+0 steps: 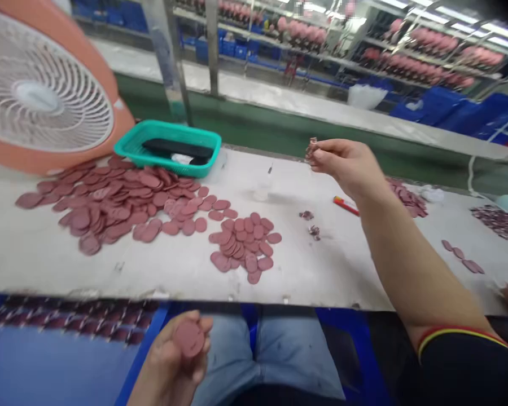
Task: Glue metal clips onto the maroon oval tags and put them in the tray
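My left hand (173, 358), low over the table's front edge, grips a flat reddish-brown oval disc (189, 338) between thumb and fingers. Raised over the far side of the table, my right hand (342, 160) pinches a small shiny coppery metal piece (311, 151) at its fingertips; its exact kind is too small to tell. Two similar small metal clusters (314, 232) lie on the white tabletop below that hand. A small heap of oval discs (243, 243) lies between my hands, and a larger heap (122, 200) spreads to the left.
An orange fan (51, 90) stands at the left, beside a green basket (169, 127) holding a black item. A red marker-like stick (346, 205) lies near my right forearm. More discs (408, 197) and small dark pieces (497, 221) are at the right. A blue bin (68, 361) sits below the edge.
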The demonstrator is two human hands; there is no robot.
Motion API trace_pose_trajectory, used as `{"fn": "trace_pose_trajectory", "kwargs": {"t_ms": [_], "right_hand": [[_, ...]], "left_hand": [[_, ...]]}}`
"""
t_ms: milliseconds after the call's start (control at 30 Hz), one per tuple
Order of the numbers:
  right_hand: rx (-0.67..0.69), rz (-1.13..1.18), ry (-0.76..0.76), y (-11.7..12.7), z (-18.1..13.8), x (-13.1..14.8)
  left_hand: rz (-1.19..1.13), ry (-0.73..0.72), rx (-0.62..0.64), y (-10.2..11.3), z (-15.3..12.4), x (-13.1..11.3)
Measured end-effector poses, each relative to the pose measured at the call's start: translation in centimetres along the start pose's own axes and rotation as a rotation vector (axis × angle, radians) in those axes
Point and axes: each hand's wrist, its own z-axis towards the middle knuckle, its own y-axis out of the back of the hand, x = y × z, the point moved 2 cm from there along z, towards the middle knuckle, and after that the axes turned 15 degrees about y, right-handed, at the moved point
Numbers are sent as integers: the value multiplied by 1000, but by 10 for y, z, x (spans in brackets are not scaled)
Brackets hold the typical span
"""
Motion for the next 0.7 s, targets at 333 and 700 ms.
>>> {"fn": "trace_pose_trajectory", "kwargs": {"t_ms": [333, 700], "right_hand": [[422, 627, -3, -98, -186, 139], [502, 407, 256, -95, -200, 150]], "left_hand": [[72, 58, 36, -5, -41, 20], [157, 96, 93, -5, -54, 21]]}}
